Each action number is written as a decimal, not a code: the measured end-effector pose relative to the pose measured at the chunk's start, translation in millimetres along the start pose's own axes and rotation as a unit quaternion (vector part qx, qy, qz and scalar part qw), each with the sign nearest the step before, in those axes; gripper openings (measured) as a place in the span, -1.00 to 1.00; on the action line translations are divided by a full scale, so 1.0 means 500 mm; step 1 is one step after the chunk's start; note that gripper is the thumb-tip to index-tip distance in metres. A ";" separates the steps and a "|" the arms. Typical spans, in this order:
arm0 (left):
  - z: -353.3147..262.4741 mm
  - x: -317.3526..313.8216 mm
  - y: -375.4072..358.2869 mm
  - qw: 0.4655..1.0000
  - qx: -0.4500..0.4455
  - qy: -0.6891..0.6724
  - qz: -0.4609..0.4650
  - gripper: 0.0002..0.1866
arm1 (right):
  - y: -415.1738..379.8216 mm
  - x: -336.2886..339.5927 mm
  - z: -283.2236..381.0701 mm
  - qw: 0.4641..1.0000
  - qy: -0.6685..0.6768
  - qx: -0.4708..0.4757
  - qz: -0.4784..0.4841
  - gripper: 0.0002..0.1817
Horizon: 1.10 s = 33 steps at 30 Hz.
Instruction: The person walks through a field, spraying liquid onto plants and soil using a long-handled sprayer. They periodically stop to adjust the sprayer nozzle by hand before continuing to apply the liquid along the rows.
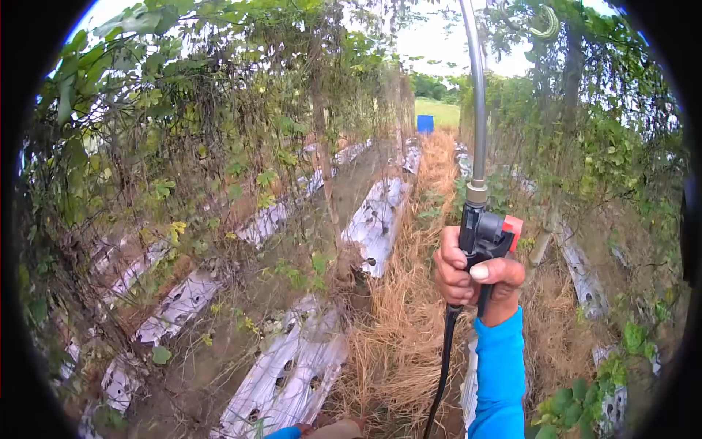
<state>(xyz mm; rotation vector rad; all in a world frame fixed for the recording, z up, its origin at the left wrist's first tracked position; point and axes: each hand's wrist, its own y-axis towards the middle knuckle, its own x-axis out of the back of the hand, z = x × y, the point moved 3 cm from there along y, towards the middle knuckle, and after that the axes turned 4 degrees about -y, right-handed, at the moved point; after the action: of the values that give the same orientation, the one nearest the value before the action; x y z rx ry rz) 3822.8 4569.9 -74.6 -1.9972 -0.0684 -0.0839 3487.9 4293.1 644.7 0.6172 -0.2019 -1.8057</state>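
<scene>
My right hand [479, 271], below a blue sleeve [499, 373], is closed around the black handle of a sprayer wand [479, 230]. A red part [512, 226] sticks out from the handle's upper right side. The metal tube [479, 110] rises from a brass-coloured fitting and runs out of the top of the view, so its tip is hidden. From the handle's lower end a black hose [444, 366] hangs down. At the bottom edge a bit of blue cloth [287, 432] and a brownish shape beside it show; my left hand's fingers cannot be made out there.
Straw [409, 336] covers the path ahead, and a blue barrel [425, 124] stands at its far end. Silvery plastic mulch strips [376, 216] with holes line the ground. Climbing vines [241, 110] hang on both sides, with leafy plants [578, 406] low at right.
</scene>
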 end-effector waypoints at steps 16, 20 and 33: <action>0.366 0.097 -0.129 0.995 0.045 -0.088 -0.030 -0.70 | -0.053 -0.363 -0.077 0.999 0.014 0.022 0.029 -0.67; 0.514 0.074 -0.202 0.990 0.028 -0.126 -0.059 -0.74 | -0.098 -0.407 -0.150 0.990 0.059 0.004 0.128 -0.63; 1.112 -0.109 -0.427 0.992 0.097 -0.068 -0.053 -0.67 | -0.579 -0.821 -0.336 0.992 0.118 0.022 0.045 -0.64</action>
<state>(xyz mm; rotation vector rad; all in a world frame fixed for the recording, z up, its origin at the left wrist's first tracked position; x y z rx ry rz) 3765.5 5163.7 -116.4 -1.8030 -0.2622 -0.0088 3413.0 4797.6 502.4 0.8340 -0.1085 -1.6292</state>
